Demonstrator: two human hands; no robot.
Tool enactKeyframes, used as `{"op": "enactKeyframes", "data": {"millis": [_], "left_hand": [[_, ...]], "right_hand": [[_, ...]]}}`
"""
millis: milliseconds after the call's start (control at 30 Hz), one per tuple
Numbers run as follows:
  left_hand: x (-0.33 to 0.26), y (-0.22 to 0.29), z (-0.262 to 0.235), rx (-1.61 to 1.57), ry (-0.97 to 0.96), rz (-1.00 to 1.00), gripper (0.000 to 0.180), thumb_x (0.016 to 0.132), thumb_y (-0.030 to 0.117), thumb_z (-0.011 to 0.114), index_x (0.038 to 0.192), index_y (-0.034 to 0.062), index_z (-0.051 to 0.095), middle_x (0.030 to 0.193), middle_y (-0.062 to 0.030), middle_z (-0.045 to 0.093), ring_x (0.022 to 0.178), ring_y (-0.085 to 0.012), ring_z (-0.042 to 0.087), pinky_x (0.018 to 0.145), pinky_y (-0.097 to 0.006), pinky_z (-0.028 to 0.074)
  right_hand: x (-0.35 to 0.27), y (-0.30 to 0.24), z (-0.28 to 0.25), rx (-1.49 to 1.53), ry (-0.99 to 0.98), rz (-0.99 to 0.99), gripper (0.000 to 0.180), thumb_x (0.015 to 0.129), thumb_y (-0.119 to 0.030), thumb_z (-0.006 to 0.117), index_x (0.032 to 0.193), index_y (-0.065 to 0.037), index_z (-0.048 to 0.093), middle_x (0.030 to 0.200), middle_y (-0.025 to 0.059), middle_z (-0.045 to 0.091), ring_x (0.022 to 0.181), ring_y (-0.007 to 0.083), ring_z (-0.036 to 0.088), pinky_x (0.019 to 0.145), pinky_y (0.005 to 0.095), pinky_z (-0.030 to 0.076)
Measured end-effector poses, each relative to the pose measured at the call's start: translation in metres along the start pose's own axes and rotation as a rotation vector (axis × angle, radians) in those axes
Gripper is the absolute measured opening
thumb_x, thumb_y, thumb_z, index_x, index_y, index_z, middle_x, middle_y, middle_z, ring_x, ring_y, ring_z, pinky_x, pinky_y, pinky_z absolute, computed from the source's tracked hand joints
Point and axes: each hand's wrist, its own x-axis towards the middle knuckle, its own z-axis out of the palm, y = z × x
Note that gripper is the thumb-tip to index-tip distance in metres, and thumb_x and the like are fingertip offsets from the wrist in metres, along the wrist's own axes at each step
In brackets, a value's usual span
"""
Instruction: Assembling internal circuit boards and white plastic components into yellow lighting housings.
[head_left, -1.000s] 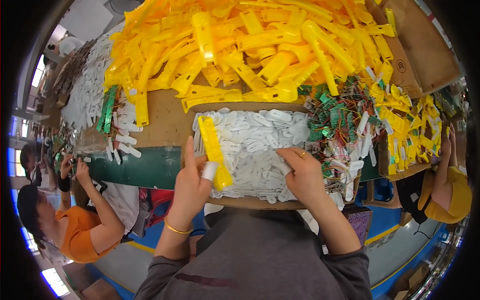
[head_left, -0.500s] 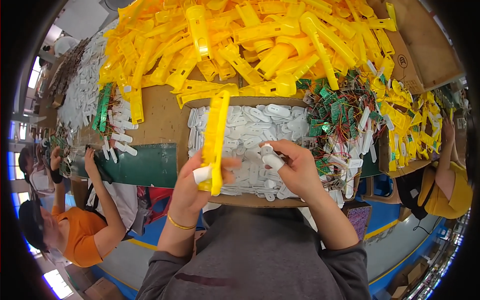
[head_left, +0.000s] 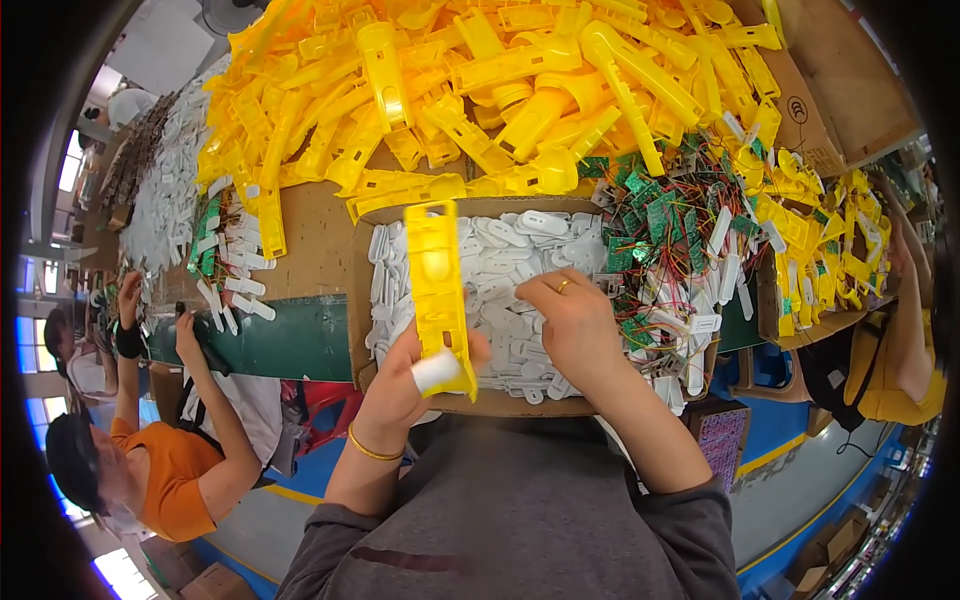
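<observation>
Just below the centre of the frame, the left hand is closed around the lower end of a long, flat, bright yellow moulded plastic housing, which is held upright over the near edge of a shallow brown cardboard tray; a white wrap is seen on the thumb. To its right, the right hand, a ring on one finger, is curled down among the small white oblong plastic pieces that fill the tray, but whether one is pinched cannot be told, the fingertips being hidden. The housing is judged light, stiff and smooth, a hollow shell likely to flex if squeezed hard, so it is best taken by its edges near one end, as is done here. Beyond the tray, a large heap of like yellow housings fills the upper frame, and a tangle of green circuit boards with coloured wires lies at centre right. The housing's inner face is blurred. A person in an orange top is cut off at lower left.
</observation>
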Motion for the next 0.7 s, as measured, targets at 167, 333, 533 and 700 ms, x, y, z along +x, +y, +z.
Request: {"op": "enactKeyframes", "data": {"millis": [167, 333, 533, 700], "left_hand": [[0.001, -0.005, -0.007, -0.148, 0.167, -0.037, 0.060, 0.092, 0.047, 0.041, 0.133, 0.0041, 0.034, 0.088, -0.0142, 0.057, 0.073, -0.0215, 0.056, 0.068, -0.032, 0.045], [0.006, 0.004, -0.003, -0.476, 0.011, -0.089, 0.048, 0.093, 0.045, 0.040, 0.117, 0.0041, 0.048, 0.095, -0.0123, 0.059, 0.090, -0.0266, 0.061, 0.079, -0.034, 0.050], [0.016, -0.003, -0.004, -0.352, -0.098, -0.122, 0.037, 0.090, 0.031, 0.053, 0.114, 0.0032, 0.049, 0.091, -0.0098, 0.059, 0.082, -0.0232, 0.061, 0.072, -0.031, 0.050], [0.018, -0.006, 0.019, -0.032, 0.148, -0.038, 0.036, 0.091, 0.036, 0.053, 0.109, 0.0048, 0.051, 0.082, -0.0006, 0.050, 0.067, -0.0083, 0.047, 0.063, -0.023, 0.042]], "right_hand": [[0.006, -0.016, -0.015, 0.035, 0.020, 0.029, 0.035, 0.059, 0.012, 0.049, 0.087, -0.004, 0.063, 0.074, 0.0069, 0.056, 0.064, 0.0241, 0.051, 0.057, 0.0324, 0.043], [-0.015, -0.025, -0.024, 0.447, -0.249, 0.320, 0.024, 0.072, 0.009, 0.052, 0.091, -0.003, 0.061, 0.076, 0.0051, 0.055, 0.061, 0.0117, 0.052, 0.053, 0.0241, 0.041], [-0.024, -0.030, -0.009, 0.784, -0.107, 0.295, 0.019, 0.084, 0.003, 0.051, 0.103, 0.002, 0.049, 0.085, 0.0042, 0.056, 0.074, 0.0079, 0.054, 0.064, 0.0204, 0.044], [-0.012, -0.046, -0.017, 1.047, -0.166, 0.381, 0.026, 0.085, 0.000, 0.054, 0.109, 0.000, 0.043, 0.086, 0.0031, 0.057, 0.075, 0.0073, 0.055, 0.066, 0.0201, 0.044]]}}
